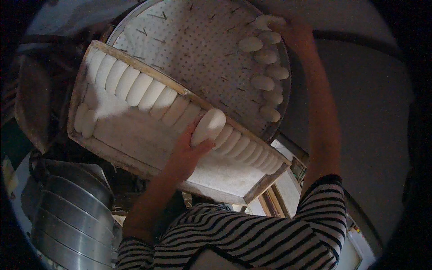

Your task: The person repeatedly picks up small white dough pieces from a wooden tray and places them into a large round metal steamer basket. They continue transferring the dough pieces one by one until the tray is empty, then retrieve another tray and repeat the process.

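My left hand (pixel 189 148) grips a pale oval dough piece (pixel 210 125) over a floured wooden tray (pixel 135 131). Behind it, a row of dough pieces (pixel 130 81) leans along the tray's far side, packed close. Two more dough pieces (pixel 85 120) lie at the left end. At the upper right, my right hand (pixel 297 35) has its fingers on a dough piece (pixel 265 22) at the rim of a round perforated metal steamer tray (pixel 192 50). Several oval dough pieces (pixel 262 82) lie along that tray's right side. Shadow partly hides the right fingers.
Stacked metal steamer rings (pixel 72 219) stand at the lower left. The wooden tray's edge (pixel 182 89) overlaps the near side of the steamer tray. A large dark rounded surface (pixel 364 118) fills the right side. V-shaped slits or marks (pixel 162 16) show on the perforated surface.
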`<state>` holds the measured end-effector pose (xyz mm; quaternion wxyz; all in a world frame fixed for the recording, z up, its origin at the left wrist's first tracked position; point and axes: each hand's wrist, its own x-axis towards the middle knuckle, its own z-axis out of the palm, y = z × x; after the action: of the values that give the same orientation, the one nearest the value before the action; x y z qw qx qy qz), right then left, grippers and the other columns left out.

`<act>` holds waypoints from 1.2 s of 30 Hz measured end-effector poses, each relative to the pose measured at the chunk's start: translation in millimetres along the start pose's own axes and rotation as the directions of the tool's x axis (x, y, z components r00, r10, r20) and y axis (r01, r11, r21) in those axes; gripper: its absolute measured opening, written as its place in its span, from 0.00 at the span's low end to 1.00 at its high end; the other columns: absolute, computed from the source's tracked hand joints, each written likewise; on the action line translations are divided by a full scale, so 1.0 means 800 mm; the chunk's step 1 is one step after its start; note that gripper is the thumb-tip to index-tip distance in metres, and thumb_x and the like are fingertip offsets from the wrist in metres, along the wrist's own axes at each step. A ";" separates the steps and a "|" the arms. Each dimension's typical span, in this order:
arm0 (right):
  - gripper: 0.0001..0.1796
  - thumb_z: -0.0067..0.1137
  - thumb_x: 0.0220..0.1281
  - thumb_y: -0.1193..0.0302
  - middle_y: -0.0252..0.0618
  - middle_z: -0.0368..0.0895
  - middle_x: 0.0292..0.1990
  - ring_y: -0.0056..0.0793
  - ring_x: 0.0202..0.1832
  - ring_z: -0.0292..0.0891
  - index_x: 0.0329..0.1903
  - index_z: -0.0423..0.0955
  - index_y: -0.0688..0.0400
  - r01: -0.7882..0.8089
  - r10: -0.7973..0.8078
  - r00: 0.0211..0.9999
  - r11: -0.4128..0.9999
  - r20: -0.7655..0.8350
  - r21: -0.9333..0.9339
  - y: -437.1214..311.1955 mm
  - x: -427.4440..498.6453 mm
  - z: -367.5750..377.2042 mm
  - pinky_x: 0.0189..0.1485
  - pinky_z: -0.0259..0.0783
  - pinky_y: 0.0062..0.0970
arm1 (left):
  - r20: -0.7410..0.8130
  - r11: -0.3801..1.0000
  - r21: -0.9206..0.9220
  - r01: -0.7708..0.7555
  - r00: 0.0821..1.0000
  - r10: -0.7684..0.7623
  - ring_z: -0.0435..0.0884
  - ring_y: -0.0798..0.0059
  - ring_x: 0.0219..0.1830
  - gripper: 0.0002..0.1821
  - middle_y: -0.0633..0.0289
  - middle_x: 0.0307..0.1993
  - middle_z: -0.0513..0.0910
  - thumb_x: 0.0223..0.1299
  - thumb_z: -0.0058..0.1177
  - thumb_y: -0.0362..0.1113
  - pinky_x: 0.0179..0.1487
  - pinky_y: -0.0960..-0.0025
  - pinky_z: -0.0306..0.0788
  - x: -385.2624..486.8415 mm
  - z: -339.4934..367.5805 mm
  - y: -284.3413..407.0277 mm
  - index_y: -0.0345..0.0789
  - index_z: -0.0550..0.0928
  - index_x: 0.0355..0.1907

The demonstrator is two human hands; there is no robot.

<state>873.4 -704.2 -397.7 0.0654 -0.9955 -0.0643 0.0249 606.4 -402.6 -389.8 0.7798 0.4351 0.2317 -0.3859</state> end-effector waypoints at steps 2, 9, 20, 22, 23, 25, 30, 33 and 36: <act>0.27 0.66 0.48 0.55 0.46 0.81 0.42 0.38 0.46 0.79 0.51 0.77 0.52 0.086 -0.078 0.994 0.989 0.072 -0.119 0.014 0.031 0.049 0.48 0.74 0.31 | -0.014 0.992 0.103 -0.066 0.998 0.068 0.69 0.72 0.56 0.34 0.57 0.55 0.71 0.55 0.58 0.32 0.61 0.68 0.63 -0.004 -0.001 -0.004 0.31 0.61 0.64; 0.26 0.67 0.49 0.59 0.41 0.81 0.41 0.31 0.45 0.77 0.50 0.76 0.58 0.198 -0.178 0.969 0.975 0.173 -0.104 -0.053 0.035 0.031 0.50 0.73 0.31 | -0.096 0.985 -0.008 -0.171 0.981 0.170 0.70 0.72 0.56 0.31 0.58 0.55 0.71 0.56 0.56 0.29 0.61 0.69 0.63 0.002 -0.006 0.014 0.30 0.63 0.62; 0.21 0.64 0.54 0.65 0.36 0.83 0.41 0.28 0.42 0.78 0.51 0.77 0.61 -0.150 0.089 0.982 0.907 0.167 0.394 -0.055 -0.016 -0.042 0.48 0.73 0.29 | -0.234 0.956 -0.021 -0.292 0.931 0.279 0.74 0.73 0.53 0.25 0.57 0.50 0.73 0.56 0.53 0.24 0.58 0.68 0.69 0.006 -0.017 -0.003 0.30 0.66 0.58; 0.22 0.61 0.56 0.61 0.41 0.83 0.39 0.30 0.41 0.79 0.51 0.76 0.61 -0.030 0.033 0.999 0.997 -0.042 0.076 -0.027 0.032 -0.018 0.46 0.73 0.31 | -0.257 0.983 -0.011 -0.183 0.950 0.174 0.76 0.72 0.52 0.23 0.58 0.49 0.74 0.56 0.52 0.24 0.57 0.69 0.69 -0.011 -0.040 -0.025 0.31 0.67 0.56; 0.22 0.61 0.56 0.62 0.41 0.83 0.39 0.30 0.41 0.79 0.50 0.76 0.61 0.016 -0.022 0.997 0.997 -0.075 -0.073 -0.024 0.053 0.001 0.46 0.73 0.30 | -0.239 0.988 -0.013 -0.157 0.959 0.149 0.76 0.72 0.51 0.22 0.58 0.48 0.75 0.56 0.52 0.23 0.57 0.69 0.70 -0.019 -0.050 -0.034 0.31 0.68 0.55; 0.20 0.60 0.57 0.64 0.41 0.83 0.40 0.30 0.41 0.79 0.50 0.76 0.61 0.085 -0.090 0.996 0.979 -0.015 -0.183 -0.027 0.074 0.042 0.46 0.73 0.30 | -0.221 0.986 -0.046 -0.162 0.964 0.148 0.76 0.72 0.51 0.20 0.59 0.46 0.76 0.56 0.52 0.23 0.56 0.69 0.70 -0.028 -0.060 -0.048 0.32 0.70 0.53; 0.17 0.59 0.58 0.68 0.42 0.82 0.41 0.29 0.41 0.79 0.49 0.76 0.60 0.126 -0.126 0.992 0.984 0.009 -0.124 -0.072 0.065 0.049 0.46 0.74 0.28 | -0.329 0.959 -0.161 -0.233 0.929 0.170 0.77 0.73 0.50 0.18 0.61 0.45 0.77 0.57 0.53 0.24 0.54 0.71 0.70 -0.070 -0.069 -0.059 0.33 0.72 0.51; 0.15 0.58 0.58 0.71 0.42 0.82 0.41 0.29 0.41 0.79 0.48 0.76 0.60 -0.001 0.007 1.000 0.850 -0.008 0.526 -0.135 0.018 0.011 0.45 0.74 0.27 | -0.367 0.950 -0.120 -0.287 0.902 0.226 0.77 0.74 0.49 0.17 0.62 0.46 0.76 0.58 0.53 0.24 0.54 0.71 0.70 -0.103 -0.092 -0.055 0.33 0.73 0.51; 0.13 0.57 0.59 0.73 0.42 0.82 0.41 0.27 0.42 0.78 0.47 0.77 0.59 0.204 -0.296 0.955 0.707 0.022 0.677 -0.247 -0.070 0.027 0.45 0.73 0.25 | -0.503 0.961 0.027 -0.277 0.827 0.252 0.76 0.75 0.49 0.17 0.62 0.47 0.76 0.59 0.52 0.25 0.54 0.73 0.69 -0.134 -0.117 -0.057 0.33 0.73 0.52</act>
<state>791.7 -514.4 -390.4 0.4156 -0.8838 -0.1897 0.1012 503.2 -294.4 -385.8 0.7486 0.5295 0.3727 -0.1424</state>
